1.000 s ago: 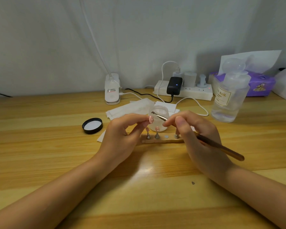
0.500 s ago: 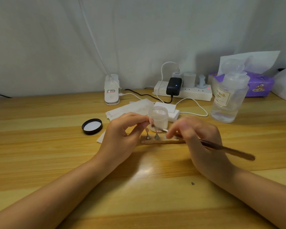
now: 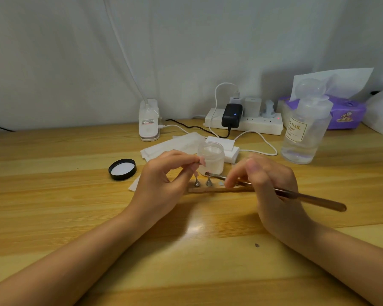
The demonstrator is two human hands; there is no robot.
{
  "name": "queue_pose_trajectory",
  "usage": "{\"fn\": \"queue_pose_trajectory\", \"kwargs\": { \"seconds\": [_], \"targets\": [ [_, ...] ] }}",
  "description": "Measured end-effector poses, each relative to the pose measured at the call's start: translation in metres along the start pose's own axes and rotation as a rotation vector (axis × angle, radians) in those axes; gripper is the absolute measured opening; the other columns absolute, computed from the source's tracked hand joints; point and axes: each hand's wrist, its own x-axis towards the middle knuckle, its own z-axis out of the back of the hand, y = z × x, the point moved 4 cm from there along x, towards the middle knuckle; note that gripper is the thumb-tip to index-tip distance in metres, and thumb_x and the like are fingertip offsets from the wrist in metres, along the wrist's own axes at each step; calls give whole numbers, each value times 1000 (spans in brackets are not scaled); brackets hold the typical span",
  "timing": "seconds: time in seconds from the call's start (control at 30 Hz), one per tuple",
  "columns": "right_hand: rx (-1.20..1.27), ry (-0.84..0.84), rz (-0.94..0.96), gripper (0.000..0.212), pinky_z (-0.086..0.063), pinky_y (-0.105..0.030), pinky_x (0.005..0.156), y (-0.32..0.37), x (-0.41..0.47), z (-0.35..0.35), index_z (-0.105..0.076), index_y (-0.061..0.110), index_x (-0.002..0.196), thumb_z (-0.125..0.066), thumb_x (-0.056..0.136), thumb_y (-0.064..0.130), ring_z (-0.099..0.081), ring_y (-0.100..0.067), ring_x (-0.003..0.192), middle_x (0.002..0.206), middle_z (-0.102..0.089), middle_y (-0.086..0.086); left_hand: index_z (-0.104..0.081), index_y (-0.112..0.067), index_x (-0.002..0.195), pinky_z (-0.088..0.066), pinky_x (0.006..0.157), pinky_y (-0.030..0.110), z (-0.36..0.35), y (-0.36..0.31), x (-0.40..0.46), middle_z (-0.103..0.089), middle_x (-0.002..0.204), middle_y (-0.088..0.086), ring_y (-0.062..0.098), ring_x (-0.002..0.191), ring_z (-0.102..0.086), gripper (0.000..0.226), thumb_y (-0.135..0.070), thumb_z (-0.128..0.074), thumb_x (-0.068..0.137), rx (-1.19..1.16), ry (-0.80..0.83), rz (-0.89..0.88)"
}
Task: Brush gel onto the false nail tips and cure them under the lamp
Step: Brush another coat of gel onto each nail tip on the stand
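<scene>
- Head view: the left hand (image 3: 164, 182) pinches a pink nail tip (image 3: 202, 160) between thumb and forefinger, held up just in front of the open gel jar (image 3: 211, 157); the right hand (image 3: 268, 184) grips the brush (image 3: 274, 191), fingers curled round its handle.
- A second ago the bristles were at the jar's mouth; now they have dropped low beside the jar, above the wooden stand (image 3: 219, 189) with its metal pegs; the brush looks loaded and ready to coat the held tip.
- The black lid (image 3: 122, 169) lies apart on the surface (image 3: 53, 206); the white lamp (image 3: 224, 149) waits behind the jar; curing is not yet begun.
</scene>
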Motion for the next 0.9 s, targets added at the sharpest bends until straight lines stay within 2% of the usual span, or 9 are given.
{"fn": "queue_pose_trajectory", "kwargs": {
  "seconds": [0.1,0.17,0.3,0.43,0.53,0.6,0.67,0.8,0.9],
  "targets": [
    [7,-10,-1,34,-44,-26,66,1,1,-1,-59,20,71,-32,89,29,-55,-8,70,71,-57,16,-67,-17,98,-43,75,9,1,-1,0,-67,87,-9,5,84,-61,23,-2,-64,80,-1,1,2],
    [-24,5,-4,31,-43,-24,66,2,3,-4,-62,18,76,-36,87,30,-55,-9,71,74,-59,15,-66,-18,96,-43,74,10,1,-2,0,-66,86,-9,5,82,-60,23,-1,-64,81,6,5,1],
    [-22,40,-30,41,-43,-21,67,-2,0,-5,-65,11,68,-34,88,30,-56,-5,71,68,-61,7,-66,-18,98,-44,74,11,0,-2,0,-66,87,-9,6,83,-61,23,-3,-64,81,4,9,7],
    [91,-2,-65,41,-41,-9,66,-2,-2,1,-59,22,64,-28,89,30,-56,0,67,64,-61,4,-65,-20,98,-42,75,8,1,-2,0,-65,88,-12,4,85,-60,23,-3,-63,82,14,10,6],
    [66,16,-57,33,-41,-12,67,-1,1,-2,-60,25,74,-31,88,32,-57,1,74,74,-60,14,-65,-19,97,-43,75,10,0,-2,1,-66,88,-11,5,84,-60,24,-2,-63,81,17,9,4],
    [20,44,-58,32,-42,-16,68,-1,2,-5,-62,22,79,-33,87,33,-56,-1,77,78,-61,14,-65,-19,97,-44,75,12,0,-2,1,-66,88,-9,7,83,-60,24,-1,-63,81,13,8,5],
    [12,52,-78,34,-43,-18,68,-3,1,-5,-62,22,75,-33,87,35,-57,-2,76,74,-61,13,-65,-19,98,-46,76,13,1,-2,1,-66,88,-8,7,84,-60,24,-1,-63,81,6,6,10],
    [95,4,-114,41,-41,-11,66,-5,-1,0,-60,22,64,-29,89,33,-57,-2,69,65,-62,1,-65,-19,96,-44,78,11,2,-3,0,-67,88,-6,7,85,-61,21,-4,-62,81,-3,-1,12],
    [90,-13,-86,36,-41,-10,67,-2,0,0,-60,25,70,-29,89,31,-57,0,73,70,-62,9,-65,-19,95,-46,78,14,2,-4,0,-67,88,-6,7,84,-61,21,-4,-63,81,-12,-5,15]
  ]
}}
